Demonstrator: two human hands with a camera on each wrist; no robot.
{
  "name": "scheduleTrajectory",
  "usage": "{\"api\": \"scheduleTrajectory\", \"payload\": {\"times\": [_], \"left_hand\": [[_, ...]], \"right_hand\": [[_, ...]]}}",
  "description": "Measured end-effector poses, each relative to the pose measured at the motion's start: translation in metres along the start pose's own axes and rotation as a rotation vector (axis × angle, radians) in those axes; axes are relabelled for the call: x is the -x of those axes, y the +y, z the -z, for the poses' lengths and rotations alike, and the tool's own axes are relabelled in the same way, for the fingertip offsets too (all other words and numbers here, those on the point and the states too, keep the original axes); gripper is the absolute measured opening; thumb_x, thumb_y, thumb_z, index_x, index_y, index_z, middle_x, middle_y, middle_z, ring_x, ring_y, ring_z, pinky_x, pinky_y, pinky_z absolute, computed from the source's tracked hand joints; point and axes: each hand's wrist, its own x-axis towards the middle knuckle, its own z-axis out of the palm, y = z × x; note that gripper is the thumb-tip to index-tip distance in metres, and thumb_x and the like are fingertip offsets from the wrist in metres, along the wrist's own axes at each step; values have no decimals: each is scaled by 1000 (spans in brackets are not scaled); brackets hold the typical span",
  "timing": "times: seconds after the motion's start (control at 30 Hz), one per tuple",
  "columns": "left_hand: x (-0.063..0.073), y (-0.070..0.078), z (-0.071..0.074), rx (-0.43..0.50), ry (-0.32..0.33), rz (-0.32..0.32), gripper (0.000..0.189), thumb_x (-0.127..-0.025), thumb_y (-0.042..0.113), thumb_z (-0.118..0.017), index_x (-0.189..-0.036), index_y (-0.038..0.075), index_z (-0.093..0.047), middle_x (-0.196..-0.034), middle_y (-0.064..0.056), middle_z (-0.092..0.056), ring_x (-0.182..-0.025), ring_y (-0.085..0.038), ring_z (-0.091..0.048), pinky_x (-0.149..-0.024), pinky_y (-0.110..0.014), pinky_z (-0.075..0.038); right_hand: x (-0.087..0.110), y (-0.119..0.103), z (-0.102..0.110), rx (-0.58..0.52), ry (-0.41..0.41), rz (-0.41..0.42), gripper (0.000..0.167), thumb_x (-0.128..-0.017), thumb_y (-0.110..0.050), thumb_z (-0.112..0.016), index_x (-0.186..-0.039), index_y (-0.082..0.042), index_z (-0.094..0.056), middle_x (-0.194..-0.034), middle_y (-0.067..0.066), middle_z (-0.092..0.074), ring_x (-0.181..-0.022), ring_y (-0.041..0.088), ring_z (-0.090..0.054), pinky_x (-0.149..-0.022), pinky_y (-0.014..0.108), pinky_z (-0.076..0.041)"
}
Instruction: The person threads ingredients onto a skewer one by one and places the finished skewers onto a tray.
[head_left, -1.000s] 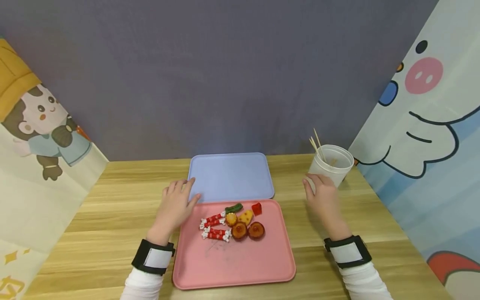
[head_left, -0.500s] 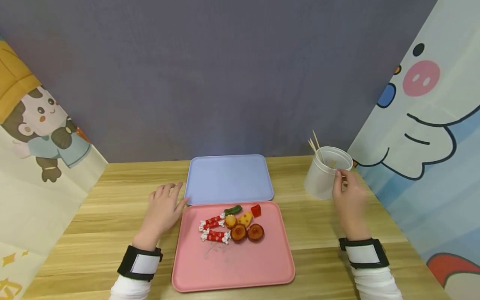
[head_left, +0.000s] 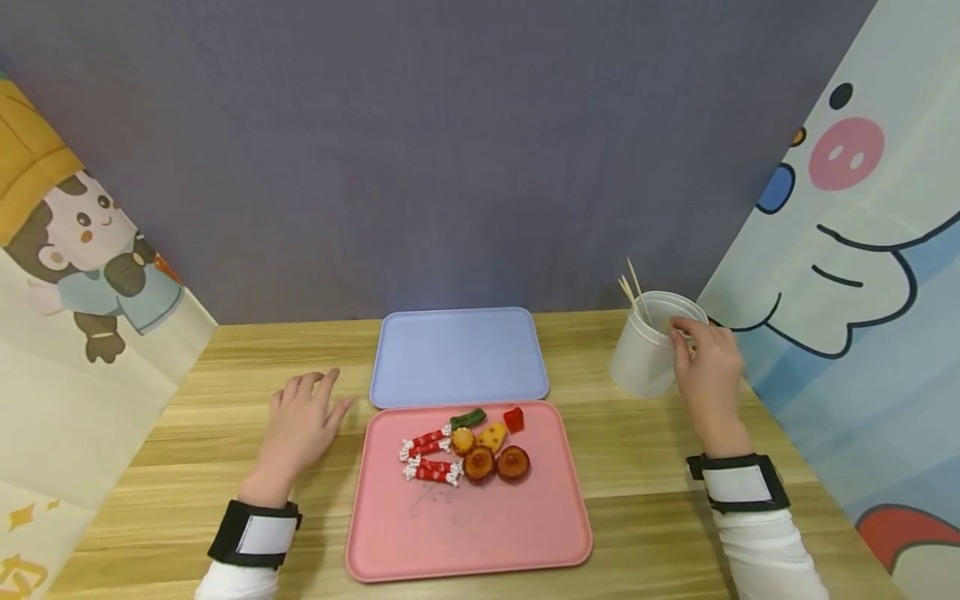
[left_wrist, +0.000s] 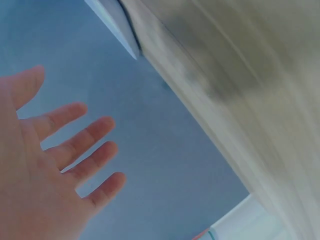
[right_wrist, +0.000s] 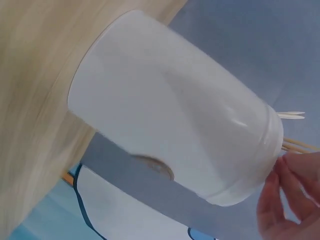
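In the head view my right hand (head_left: 708,375) is at the right side of the white cup (head_left: 641,358), its thumb and fingertips drawn close together at the rim. Several thin wooden sticks (head_left: 637,287) poke up from the cup's far left side. Seen from the right wrist, the fingers (right_wrist: 272,205) meet the rim of the cup (right_wrist: 165,100), close to brownish sticks (right_wrist: 300,146); whether they pinch one is hidden. My left hand (head_left: 296,425) hovers over the wooden table, left of both trays, holding nothing; the left wrist view shows its spread fingers (left_wrist: 95,132).
A pink tray (head_left: 465,542) bears several red pieces with white frilled ends (head_left: 435,475), two round brown pieces (head_left: 513,462), a yellow round (head_left: 462,439), a spotted yellow wedge (head_left: 492,436), a green piece (head_left: 468,417) and a red piece (head_left: 513,419). Behind it lies a blue tray (head_left: 459,358).
My right hand has gone from the cup's near left side round to its right rim and a little upward. The left hand has drawn left, away from the trays.
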Motion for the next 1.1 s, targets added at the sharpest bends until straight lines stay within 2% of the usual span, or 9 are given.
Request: {"api": "scheduleTrajectory", "payload": {"times": [0.27,0.5,0.7,0.9,1.1], "left_hand": [[9,-11,1,-23,9,11,52,-95,32,-55,-134,-1,-47,-125,-28,-49,-119,-47,-39,-91,-62,-29],[12,-15,1,-33,-11,30,52,-96,33,-53,-135,-1,-46,-125,-30,-48,-119,-48,-38,-94,-63,-28],[12,-16,1,-35,-26,35,53,-96,33,-52,-136,0,-45,-127,-29,-48,-120,-48,-38,-94,-63,-28],[7,-13,-1,-29,-29,13,52,-96,32,-53,-136,1,-45,-128,-28,-47,-120,-47,-39,-95,-63,-29],[-3,-5,-5,-19,-51,-15,54,-96,35,-51,-139,2,-43,-130,-26,-46,-121,-46,-39,-96,-63,-30]], "right_hand": [[-3,2,-4,-42,-78,34,12,-84,2,-66,-96,3,-68,-93,22,-69,-84,38,-55,-68,46,-47],[-3,2,-5,-30,-71,16,12,-84,0,-68,-95,4,-69,-92,20,-70,-84,36,-54,-67,42,-45],[-2,1,-4,-14,-77,4,13,-84,-1,-68,-95,5,-69,-91,22,-70,-80,36,-54,-67,45,-46],[-2,0,-2,-16,-42,-3,14,-85,-2,-68,-97,4,-70,-90,21,-70,-79,37,-56,-66,43,-43],[-4,-5,3,-36,45,-10,14,-87,-6,-66,-97,3,-70,-88,21,-69,-77,36,-62,-68,26,-41]]}}
